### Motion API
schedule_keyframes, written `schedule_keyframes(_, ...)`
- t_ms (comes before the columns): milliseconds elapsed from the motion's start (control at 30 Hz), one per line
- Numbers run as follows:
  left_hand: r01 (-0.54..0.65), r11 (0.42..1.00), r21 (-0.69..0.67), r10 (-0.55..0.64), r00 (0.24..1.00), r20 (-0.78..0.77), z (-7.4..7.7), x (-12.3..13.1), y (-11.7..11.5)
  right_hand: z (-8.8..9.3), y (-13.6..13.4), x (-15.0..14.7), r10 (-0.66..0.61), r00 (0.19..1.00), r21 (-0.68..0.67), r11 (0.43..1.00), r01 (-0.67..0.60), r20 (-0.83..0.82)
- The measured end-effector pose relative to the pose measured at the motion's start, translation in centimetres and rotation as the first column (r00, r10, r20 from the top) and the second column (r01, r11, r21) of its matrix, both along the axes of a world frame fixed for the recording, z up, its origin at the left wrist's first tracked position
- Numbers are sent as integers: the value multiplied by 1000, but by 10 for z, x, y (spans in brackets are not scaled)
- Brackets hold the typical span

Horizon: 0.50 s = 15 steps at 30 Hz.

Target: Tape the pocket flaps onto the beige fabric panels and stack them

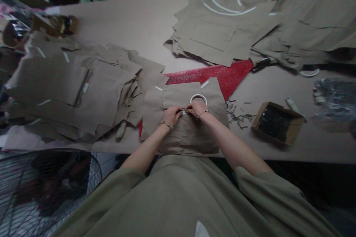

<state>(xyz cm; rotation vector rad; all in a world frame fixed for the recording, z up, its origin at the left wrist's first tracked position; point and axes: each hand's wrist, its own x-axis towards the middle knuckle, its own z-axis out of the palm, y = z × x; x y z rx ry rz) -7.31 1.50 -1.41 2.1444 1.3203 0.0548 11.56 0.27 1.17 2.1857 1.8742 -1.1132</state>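
A beige fabric panel [180, 96] lies flat at the table's near edge, under both my hands. My left hand [171, 115] is closed in a pinch at the left end of a small white label [183, 111] with dark markings. From the other side, my right hand [197, 109] pinches the label's right end; its fingertips partly hide it. A white tape roll [198, 96] rests on the panel just beyond my right hand. Short white tape strips [205, 84] mark the panel's far edge. Red material [208, 76] shows from beneath the panel.
Beige cut panels are piled at left [61, 81] and far right [222, 26]. Loose dark metal pieces [239, 114] lie right of my panel, beside an open cardboard box [278, 124]. Clear plastic [336, 98] sits farther right. A wire fan guard [50, 189] stands at lower left.
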Motion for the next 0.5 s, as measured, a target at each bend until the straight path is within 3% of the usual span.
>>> schedule_keyframes(500,3,1000,-9,-2,1000,19,1,2,1,-3,0,0,-2,1000,10,1000,2,22)
